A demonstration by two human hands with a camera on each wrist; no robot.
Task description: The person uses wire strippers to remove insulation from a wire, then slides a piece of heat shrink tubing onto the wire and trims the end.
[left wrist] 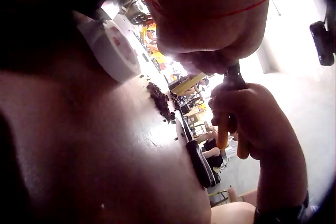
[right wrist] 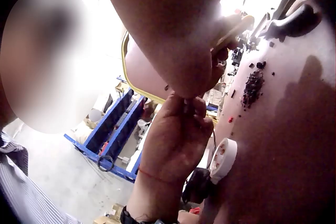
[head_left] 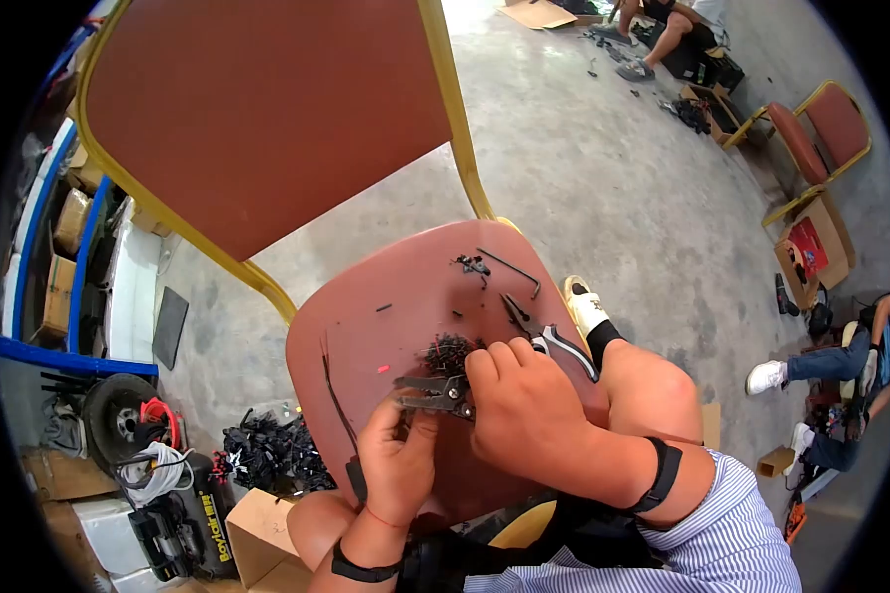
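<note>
Here your right hand (head_left: 529, 415) grips the pliers (head_left: 433, 392) over the chair seat (head_left: 366, 326), with your left hand (head_left: 398, 465) pinching their nose. Beyond lie a black scrap pile (head_left: 450, 351), spare cutters (head_left: 554, 341) and a bent rod (head_left: 512, 265). From above, your right hand covers the handles.

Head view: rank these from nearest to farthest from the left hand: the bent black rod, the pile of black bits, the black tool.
1. The black tool, at the fingertips of the left hand; the right hand grips it too.
2. The pile of black bits, mid-seat, just beyond the tool.
3. The bent black rod, near the seat's far edge.
</note>
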